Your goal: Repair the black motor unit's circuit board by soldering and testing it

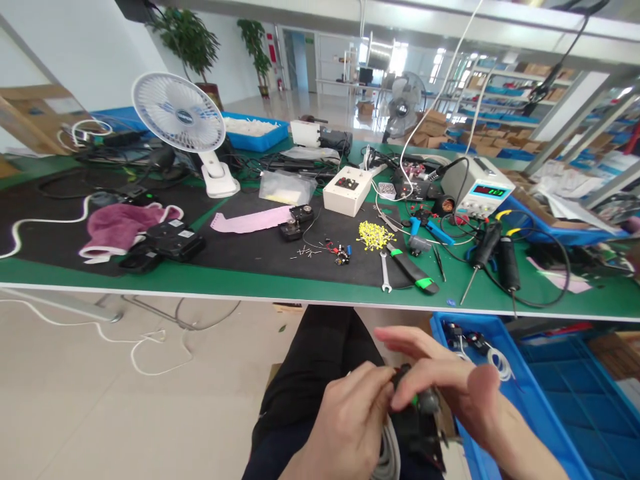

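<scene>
Low over my lap, my left hand [350, 417] is closed, its fingertips pinching a small dark device [403, 377] that is mostly hidden. Below those fingers hangs a coil of grey cable [389, 450]. My right hand [440, 370] reaches over from the right with its fingers apart. One finger is stretched out above, while another bends down to the device beside my left fingertips. Under the right palm show a grey rounded part [428, 401] and a black piece [423, 437]; whether they belong to the device I cannot tell.
On the green bench [240, 283] lie a wrench [385, 272], a utility knife [413, 268], yellow components [375, 235], a soldering iron [483, 253] and a white box [347, 191]. A fan [180, 113] stands left, a power supply [477, 187] right. A blue bin [525, 400] holds cabled parts.
</scene>
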`<act>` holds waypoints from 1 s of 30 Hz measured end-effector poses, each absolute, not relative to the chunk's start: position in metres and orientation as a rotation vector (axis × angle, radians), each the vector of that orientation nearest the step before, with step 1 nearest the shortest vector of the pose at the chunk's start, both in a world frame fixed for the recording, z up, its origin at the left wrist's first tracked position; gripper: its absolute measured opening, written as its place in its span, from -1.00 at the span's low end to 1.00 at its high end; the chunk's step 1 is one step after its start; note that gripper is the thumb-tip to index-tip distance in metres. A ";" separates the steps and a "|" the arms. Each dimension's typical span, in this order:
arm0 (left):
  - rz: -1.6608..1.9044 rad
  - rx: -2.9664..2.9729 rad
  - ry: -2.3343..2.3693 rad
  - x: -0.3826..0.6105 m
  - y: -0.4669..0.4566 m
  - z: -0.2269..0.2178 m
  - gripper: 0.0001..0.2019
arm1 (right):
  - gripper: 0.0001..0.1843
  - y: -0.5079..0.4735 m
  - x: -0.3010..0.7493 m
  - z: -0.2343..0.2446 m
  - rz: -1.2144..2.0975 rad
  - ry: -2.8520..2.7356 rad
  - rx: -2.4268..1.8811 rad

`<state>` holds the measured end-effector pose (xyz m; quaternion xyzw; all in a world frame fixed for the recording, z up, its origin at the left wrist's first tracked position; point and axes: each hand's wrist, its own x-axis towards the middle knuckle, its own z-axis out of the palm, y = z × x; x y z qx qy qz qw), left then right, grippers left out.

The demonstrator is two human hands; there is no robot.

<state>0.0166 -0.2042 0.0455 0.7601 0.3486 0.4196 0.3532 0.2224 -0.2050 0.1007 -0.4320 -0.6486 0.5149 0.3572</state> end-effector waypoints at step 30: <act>1.215 1.887 1.050 0.006 -0.211 0.052 -0.84 | 0.04 -0.211 0.214 0.077 1.483 -1.436 -1.309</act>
